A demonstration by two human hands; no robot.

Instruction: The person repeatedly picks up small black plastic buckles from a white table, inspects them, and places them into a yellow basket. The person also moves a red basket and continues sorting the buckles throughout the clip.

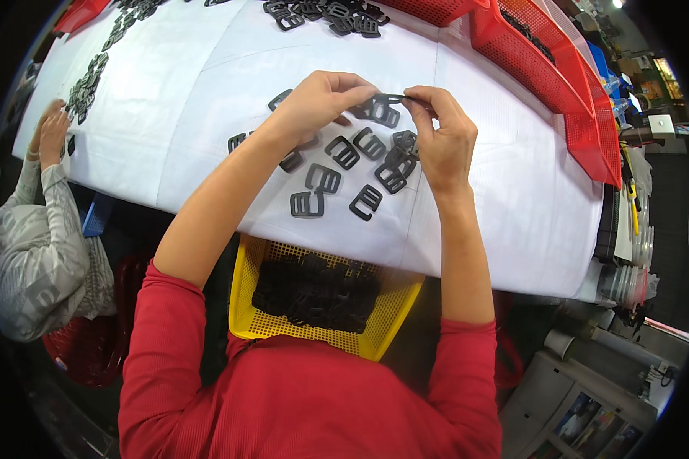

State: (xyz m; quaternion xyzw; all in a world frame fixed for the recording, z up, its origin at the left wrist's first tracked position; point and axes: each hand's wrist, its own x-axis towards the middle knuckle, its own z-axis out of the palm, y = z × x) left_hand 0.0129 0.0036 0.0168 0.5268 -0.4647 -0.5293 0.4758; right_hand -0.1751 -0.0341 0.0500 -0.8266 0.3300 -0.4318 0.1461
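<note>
Over white tabletop (517,218), left hand (318,99) and right hand (447,136) pinching a black piece (391,98) edge-on, ends hidden, far buckle pile (343,17) cropped.

Red top (306,402) has plain, approx. elbow-length slvs (163,336).

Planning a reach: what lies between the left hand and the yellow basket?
In the head view, loose black hook buckles lie on the white tablecloth, between the left hand and the yellow basket.

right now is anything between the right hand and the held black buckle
Nothing visible: the right hand pinches one end of the held black buckle directly, and the left hand appears to hold the other. Loose black buckles lie below on the white tabletop, not between.
</note>
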